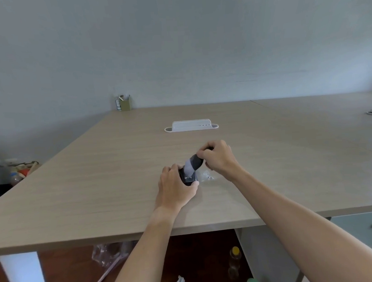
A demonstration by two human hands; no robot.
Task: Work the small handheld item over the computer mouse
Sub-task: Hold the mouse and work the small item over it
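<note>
Left hand wraps a small dark pack marked "WIPE", resting on the desk toward the near edge, midway along it. Right hand pinches a grey sheet rising from the pack. No mouse identifiable. Clear wrapper lies just beside the pack. White tray sits toward the far edge.

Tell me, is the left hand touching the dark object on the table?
Touching: the head view shows the left hand wrapped around the dark object, thumb against its near edge.
</note>
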